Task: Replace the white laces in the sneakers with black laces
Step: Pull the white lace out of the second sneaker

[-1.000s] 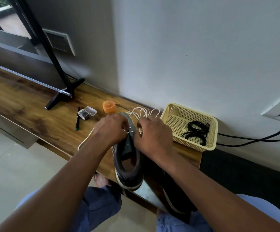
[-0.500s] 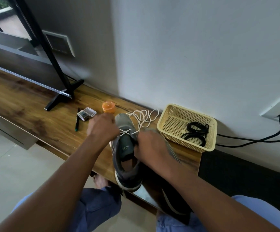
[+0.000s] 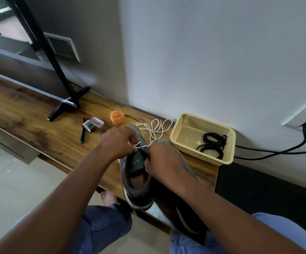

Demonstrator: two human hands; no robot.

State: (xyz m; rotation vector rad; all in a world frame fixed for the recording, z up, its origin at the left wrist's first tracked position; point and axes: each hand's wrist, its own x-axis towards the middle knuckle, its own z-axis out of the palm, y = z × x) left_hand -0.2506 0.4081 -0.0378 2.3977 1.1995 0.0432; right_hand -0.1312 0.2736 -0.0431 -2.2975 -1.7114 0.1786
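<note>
A grey sneaker (image 3: 136, 182) lies on the wooden shelf (image 3: 38, 129) with its heel over the front edge. A second sneaker (image 3: 187, 215) lies to its right, mostly under my right arm. A white lace (image 3: 156, 128) runs from the eyelets into a loose pile behind the toe. My left hand (image 3: 118, 142) pinches the white lace at the eyelets. My right hand (image 3: 162, 160) grips the shoe's upper beside the tongue, fingers curled at the lace. Coiled black laces (image 3: 212, 144) lie in the cream basket (image 3: 183, 129).
An orange jar (image 3: 117, 117), a small clear box (image 3: 92, 124) and a pen (image 3: 82, 132) lie left of the shoes. A black stand foot (image 3: 66, 103) rests further left. Black cables (image 3: 276, 153) run from a wall socket to the right of the basket.
My left hand has drawn back from over the tongue to the shoe's left side, showing white lace across the eyelets. My right hand has slid nearer along the shoe. The loose lace pile has grown.
</note>
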